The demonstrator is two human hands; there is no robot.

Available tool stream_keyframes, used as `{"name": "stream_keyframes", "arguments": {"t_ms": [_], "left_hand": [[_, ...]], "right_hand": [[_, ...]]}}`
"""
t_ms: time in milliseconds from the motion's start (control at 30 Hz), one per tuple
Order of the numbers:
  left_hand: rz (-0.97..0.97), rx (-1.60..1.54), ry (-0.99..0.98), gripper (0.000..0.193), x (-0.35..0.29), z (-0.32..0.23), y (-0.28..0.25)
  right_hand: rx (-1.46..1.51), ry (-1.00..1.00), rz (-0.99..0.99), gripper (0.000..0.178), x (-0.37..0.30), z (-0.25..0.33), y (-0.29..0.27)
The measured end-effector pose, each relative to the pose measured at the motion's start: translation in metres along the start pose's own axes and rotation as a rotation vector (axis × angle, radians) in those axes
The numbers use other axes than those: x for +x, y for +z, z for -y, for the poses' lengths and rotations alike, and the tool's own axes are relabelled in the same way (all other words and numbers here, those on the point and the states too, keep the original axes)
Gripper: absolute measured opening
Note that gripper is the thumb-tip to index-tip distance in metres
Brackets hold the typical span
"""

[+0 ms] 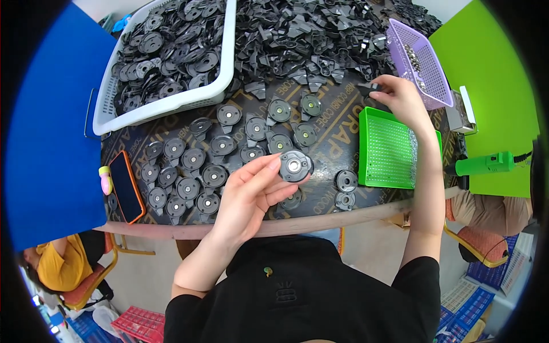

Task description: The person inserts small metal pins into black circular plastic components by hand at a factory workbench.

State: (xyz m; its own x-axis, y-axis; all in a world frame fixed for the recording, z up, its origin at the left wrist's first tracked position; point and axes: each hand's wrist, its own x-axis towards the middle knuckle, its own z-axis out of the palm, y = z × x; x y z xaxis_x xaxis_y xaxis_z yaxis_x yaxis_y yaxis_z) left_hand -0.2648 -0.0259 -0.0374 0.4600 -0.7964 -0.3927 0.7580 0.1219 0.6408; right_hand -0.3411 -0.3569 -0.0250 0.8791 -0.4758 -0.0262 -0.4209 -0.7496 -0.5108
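Observation:
My left hand (251, 191) holds a round black plastic disc (295, 166) with a shiny metal centre, pinched between thumb and fingertips just above the table's front edge. My right hand (400, 98) reaches far to the right and closes on a small black plastic piece (369, 88) at the edge of the loose heap of black parts (309, 34). Several finished discs (229, 146) with metal centres lie in rows on the dark board (337, 143) left of the held disc. Two more discs (346, 188) lie near the front edge.
A white basket (171, 103) full of black discs stands at the back left. A purple basket (420, 63) with small metal pieces sits at the back right, a green tray (389, 148) below it. A phone in an orange case (126, 186) lies at the left. A green tool (486, 164) rests at the right.

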Motion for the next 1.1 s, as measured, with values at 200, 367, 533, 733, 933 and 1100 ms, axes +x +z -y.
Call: {"name": "stream_keyframes", "arguments": {"t_ms": [200,367,533,733,933,1100], "left_hand": [[-0.029,-0.019,0.009,0.035,0.002,0.001,0.000],[0.001,-0.048,-0.023,0.035,0.004,0.003,0.001],[0.024,-0.077,-0.016,0.034,0.004,0.009,0.005],[0.061,-0.081,0.010,0.033,0.003,0.010,0.005],[0.040,-0.005,-0.025,0.032,0.002,0.008,0.003],[0.049,-0.027,-0.005,0.031,0.003,0.010,0.003]], "right_hand": [[0.752,0.046,0.014,0.035,-0.039,0.043,-0.003],[0.995,-0.017,0.027,0.031,-0.077,0.062,0.023],[0.772,-0.349,-0.161,0.030,-0.101,0.098,0.076],[0.693,-0.325,-0.222,0.028,-0.107,0.101,0.092],[0.858,-0.247,-0.159,0.028,-0.111,0.101,0.096],[0.718,-0.316,-0.201,0.028,-0.110,0.101,0.096]]}}
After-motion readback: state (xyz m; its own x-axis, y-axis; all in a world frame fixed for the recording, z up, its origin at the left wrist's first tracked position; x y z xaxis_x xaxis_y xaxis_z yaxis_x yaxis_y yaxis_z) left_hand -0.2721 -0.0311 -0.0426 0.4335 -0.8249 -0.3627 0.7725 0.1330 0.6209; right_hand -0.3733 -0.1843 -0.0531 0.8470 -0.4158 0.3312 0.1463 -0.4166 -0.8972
